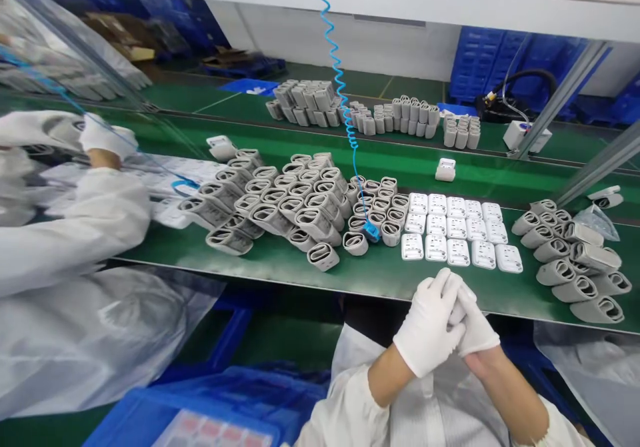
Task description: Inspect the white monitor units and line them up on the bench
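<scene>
My left hand [430,327] and my right hand [475,320], both in white gloves, are pressed together at the front edge of the green table [280,270]. Their fingers are closed against each other, and whatever may lie between them is hidden. Just beyond them, white square devices [457,252] lie in three rows. To their left stand many rolled grey cuffs [323,256], loosely packed. More rolled cuffs [597,308] are grouped on the right. A blue clip [371,229] on a coiled cord rests among the nearer cuffs.
A co-worker's gloved hand [107,137] is at the far left. One device with a cuff [445,170] sits on the green belt [400,167]. Further cuffs [305,104] stand beyond it. A blue crate [200,400] is below left; a metal post [565,94] rises at right.
</scene>
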A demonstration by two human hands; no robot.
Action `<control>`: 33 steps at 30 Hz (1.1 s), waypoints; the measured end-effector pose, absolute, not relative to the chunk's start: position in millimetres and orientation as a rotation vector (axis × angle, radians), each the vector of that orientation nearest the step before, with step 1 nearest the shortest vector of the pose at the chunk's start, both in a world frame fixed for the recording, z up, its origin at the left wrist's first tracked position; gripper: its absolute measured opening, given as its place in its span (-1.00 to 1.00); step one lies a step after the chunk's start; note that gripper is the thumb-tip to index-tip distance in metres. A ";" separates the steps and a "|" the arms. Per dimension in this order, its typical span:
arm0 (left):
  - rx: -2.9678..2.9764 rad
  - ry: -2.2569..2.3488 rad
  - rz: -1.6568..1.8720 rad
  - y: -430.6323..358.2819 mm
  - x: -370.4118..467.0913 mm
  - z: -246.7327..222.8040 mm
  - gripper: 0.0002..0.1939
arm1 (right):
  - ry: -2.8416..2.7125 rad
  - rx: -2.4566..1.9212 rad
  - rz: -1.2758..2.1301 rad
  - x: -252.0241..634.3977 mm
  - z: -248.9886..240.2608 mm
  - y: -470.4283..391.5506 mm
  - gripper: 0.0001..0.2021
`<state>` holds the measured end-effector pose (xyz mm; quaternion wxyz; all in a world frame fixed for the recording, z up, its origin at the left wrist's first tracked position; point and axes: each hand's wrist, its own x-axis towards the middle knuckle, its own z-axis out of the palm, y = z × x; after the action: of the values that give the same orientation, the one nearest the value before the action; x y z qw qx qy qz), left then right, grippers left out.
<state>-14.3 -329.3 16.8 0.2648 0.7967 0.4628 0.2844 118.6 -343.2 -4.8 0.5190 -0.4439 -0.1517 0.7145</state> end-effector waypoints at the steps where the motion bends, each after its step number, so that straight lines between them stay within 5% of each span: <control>1: 2.127 1.219 0.769 -326.9 -18.9 16.9 -0.11 | -0.274 -1.049 1.763 122.7 -1.2 -340.4 -0.65; 9: 1.878 0.963 0.806 -292.3 -55.4 -0.5 -0.35 | -0.188 -1.087 1.954 153.3 12.0 -336.7 -0.58; 16: 1.933 0.773 0.742 -263.7 -45.7 9.7 -0.16 | -0.247 -1.091 1.920 160.4 26.2 -336.3 -0.59; 20: 1.997 0.805 0.586 -259.6 -31.0 9.5 0.19 | -0.297 -1.092 1.866 166.2 23.5 -329.3 -0.58; 23: 2.118 0.768 0.513 -258.3 -12.7 11.5 0.26 | -0.292 -1.144 1.822 173.2 17.5 -321.3 -0.51; 27: 2.189 0.765 0.528 -247.9 14.9 21.6 0.18 | -0.326 -1.149 1.780 188.0 15.4 -307.7 -0.39; 33: 2.288 0.927 0.562 -177.5 42.5 55.0 0.01 | -0.454 -1.113 1.550 225.9 17.4 -244.6 -0.47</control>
<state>42.5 -177.5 55.0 0.3000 0.8621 0.3492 0.2116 225.9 -244.6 17.4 0.5563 -0.4717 -0.1925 0.6565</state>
